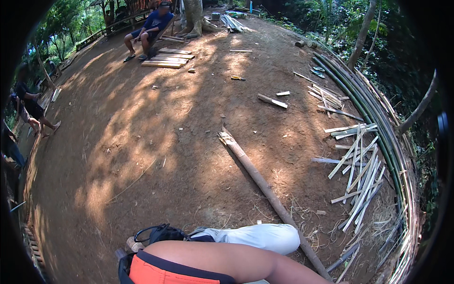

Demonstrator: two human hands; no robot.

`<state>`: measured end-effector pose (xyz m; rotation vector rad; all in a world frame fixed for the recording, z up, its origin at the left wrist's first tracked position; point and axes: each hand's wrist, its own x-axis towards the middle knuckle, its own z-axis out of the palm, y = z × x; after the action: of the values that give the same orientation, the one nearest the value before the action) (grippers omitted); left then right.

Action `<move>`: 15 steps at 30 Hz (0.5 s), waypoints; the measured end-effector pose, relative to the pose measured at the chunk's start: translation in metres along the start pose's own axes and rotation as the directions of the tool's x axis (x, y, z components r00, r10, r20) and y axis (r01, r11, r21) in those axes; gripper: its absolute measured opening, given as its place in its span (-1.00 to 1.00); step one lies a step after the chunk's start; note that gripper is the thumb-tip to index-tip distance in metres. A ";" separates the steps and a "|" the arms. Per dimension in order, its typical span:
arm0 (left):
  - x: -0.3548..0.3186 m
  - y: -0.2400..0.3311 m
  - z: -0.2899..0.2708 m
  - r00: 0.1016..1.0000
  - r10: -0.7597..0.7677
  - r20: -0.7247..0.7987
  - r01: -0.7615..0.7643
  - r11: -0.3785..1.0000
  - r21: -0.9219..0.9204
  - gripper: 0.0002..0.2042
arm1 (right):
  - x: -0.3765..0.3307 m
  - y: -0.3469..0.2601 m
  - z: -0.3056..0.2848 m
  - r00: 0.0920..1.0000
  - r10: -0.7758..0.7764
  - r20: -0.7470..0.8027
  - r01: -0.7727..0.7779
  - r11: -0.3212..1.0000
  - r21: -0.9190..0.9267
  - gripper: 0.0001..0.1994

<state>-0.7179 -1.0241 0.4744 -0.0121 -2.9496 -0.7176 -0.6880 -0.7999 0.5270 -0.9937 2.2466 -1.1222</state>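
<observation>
Neither of my hands shows. A bare arm (213, 257) with an orange, dark-edged sleeve (163, 272) crosses the bottom of the view. It runs out at the lower right edge, so its hand is out of sight. Just beyond it a bent knee in pale trousers (265, 236) lies beside a long round wooden pole (260, 182). The pole rests on the dirt, its far end split and broken, its near end passing behind the knee toward the lower edge. A black bag or strap (163, 234) sits left of the knee.
Pale split strips (362, 189) lie scattered on the right, beside long green bamboo poles (357, 92). A yellow-handled tool (238, 78) and a short stick (272, 101) lie ahead. One person (153, 26) sits by planks (166, 57); others stand far left.
</observation>
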 end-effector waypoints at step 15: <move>-0.033 -0.018 -0.023 0.999 0.030 -0.014 -0.031 0.997 -0.075 -0.74 | 0.000 0.025 0.001 0.998 0.062 0.012 -0.063 0.994 0.092 -0.07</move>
<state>-0.6835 -1.0499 0.4833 -0.0585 -2.9023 -0.8204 -0.6974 -0.7897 0.5063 -0.8843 2.1818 -1.1800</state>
